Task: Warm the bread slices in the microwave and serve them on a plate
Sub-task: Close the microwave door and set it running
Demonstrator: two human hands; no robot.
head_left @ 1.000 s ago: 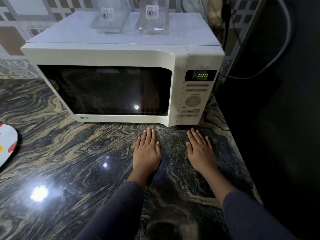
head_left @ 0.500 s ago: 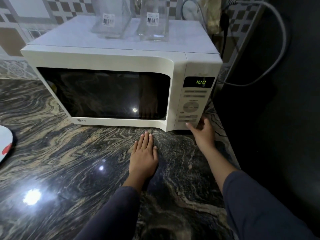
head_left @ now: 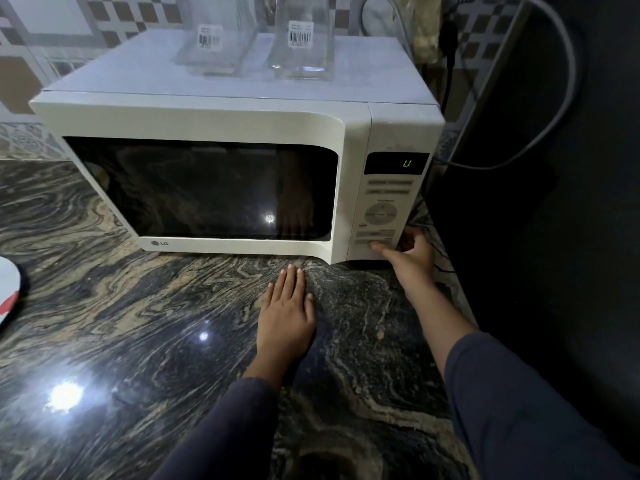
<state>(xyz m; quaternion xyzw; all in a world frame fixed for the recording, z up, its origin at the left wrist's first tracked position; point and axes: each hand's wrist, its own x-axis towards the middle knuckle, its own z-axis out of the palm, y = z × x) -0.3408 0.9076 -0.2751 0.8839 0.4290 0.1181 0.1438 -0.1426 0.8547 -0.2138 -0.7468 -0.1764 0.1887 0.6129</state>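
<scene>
right hand (head_left: 410,254) thumb presses microwave (head_left: 221,133) button; left hand (head_left: 285,315) flat on counter (head_left: 121,323).

Polished dark stone tabletop (head_left: 131,327) with swirling tan veins, carrying two bright reflections of overhead light. Behind it, a tiled wall (head_left: 52,36) in grey, brown and white checks. Two clear glass containers (head_left: 301,39) bear barcode labels. At right, a black surface (head_left: 571,237) crossed by a grey cable (head_left: 568,64).

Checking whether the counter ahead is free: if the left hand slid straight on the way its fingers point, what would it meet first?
Probably the microwave, at the bottom edge of its door; only bare countertop lies before the left hand.
</scene>
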